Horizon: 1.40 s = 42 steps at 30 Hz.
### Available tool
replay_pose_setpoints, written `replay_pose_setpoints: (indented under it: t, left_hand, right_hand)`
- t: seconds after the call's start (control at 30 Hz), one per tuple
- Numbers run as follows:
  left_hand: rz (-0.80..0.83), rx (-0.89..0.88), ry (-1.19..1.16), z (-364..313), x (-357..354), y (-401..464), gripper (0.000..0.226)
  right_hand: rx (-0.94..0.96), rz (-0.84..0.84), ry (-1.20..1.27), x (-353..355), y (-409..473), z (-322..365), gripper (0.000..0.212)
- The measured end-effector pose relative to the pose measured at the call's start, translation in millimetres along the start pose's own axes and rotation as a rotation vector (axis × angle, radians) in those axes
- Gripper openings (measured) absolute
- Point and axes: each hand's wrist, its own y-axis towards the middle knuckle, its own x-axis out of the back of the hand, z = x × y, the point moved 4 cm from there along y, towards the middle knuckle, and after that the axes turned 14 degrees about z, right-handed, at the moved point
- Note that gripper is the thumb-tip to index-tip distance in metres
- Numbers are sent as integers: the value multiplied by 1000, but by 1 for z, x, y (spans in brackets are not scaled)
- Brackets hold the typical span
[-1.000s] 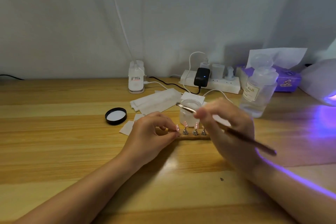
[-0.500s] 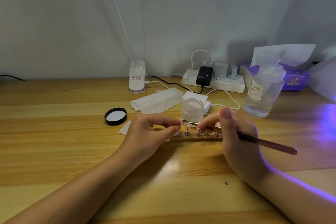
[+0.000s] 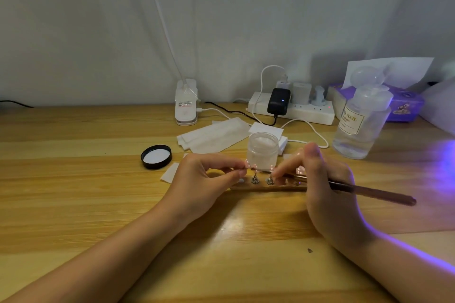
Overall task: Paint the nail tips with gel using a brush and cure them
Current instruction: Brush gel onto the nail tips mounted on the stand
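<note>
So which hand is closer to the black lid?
Left. The left hand sits just right of the black lid; the right hand, holding the brush, is farther off, beyond the jar.

Two bare forearms come in from the bottom edge, one from each lower corner, with no sleeves in view. The left hand (image 3: 204,179) and the right hand (image 3: 327,192) wear no gloves, rings, bracelets or watch. The right thumbnail looks short and plain; the other fingernails are too small to judge. A violet glow runs along the outer edge of the right forearm and wrist.
</note>
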Motion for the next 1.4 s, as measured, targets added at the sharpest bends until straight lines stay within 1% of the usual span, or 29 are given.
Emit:
replay_pose_setpoints:
  t: [0.17, 0.33, 0.4, 0.5, 0.67, 0.77, 0.83, 0.97, 1.1, 1.23, 1.27, 1.37, 1.4]
  left_hand:
    - [4, 6, -2, 0, -1, 0, 20]
    - [3, 9, 1, -1, -1, 0, 23]
    - [3, 10, -2, -2, -1, 0, 23]
    - [1, 20, 2, -1, -1, 0, 22]
    - [-4, 47, -7, 1, 0, -1, 19]
    - [-5, 45, -20, 1, 0, -1, 19]
    - [-8, 47, -29, 1, 0, 0, 21]
    - [-1, 50, -40, 0, -1, 0, 21]
    - [-1, 45, -30, 0, -1, -1, 22]
    - [-10, 48, -42, 0, -1, 0, 20]
    - [-7, 48, -33, 0, -1, 0, 20]
    - [-3, 47, -11, 0, -1, 0, 21]
    - [-5, 46, -6, -1, -1, -1, 22]
  right_hand:
    - [44, 50, -81, -5, 3, 5, 48]
    - [-4, -1, 11, -1, -1, 1, 48]
    - [2, -5, -17, -1, 0, 1, 45]
    - [27, 44, -83, -5, 2, 3, 47]
    - [9, 9, -8, -1, -1, 2, 46]
    - [30, 28, -80, -3, 2, 5, 42]
    - [33, 52, -105, -5, 3, 4, 47]
    - [1, 11, -1, 0, 0, 1, 47]
    - [34, 59, -65, -6, 3, 2, 41]
    - [9, 10, 46, -1, 1, -1, 49]
    - [13, 2, 45, -1, 1, -1, 49]
    - [45, 32, -46, -4, 3, 2, 39]
    - [47, 46, -63, -5, 4, 2, 40]
